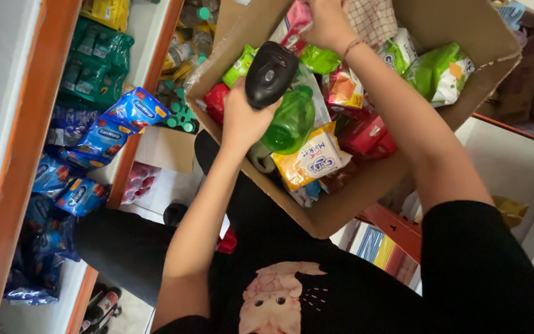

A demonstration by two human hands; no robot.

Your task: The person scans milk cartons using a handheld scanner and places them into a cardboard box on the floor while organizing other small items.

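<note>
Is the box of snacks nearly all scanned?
Probably not. Left hand grips the black handheld scanner; right hand pulls a pink packet from the brown cardboard box, which holds many packets. Blue packets already fill the shelf.

Over a cardboard box (pixel 341 213) of snack packets, the left hand (pixel 242 117) grips a black handheld scanner (pixel 270 73) near a green bottle (pixel 292 120), while the right hand (pixel 327 25) grasps a pink packet (pixel 296 21) at the far side.
</note>
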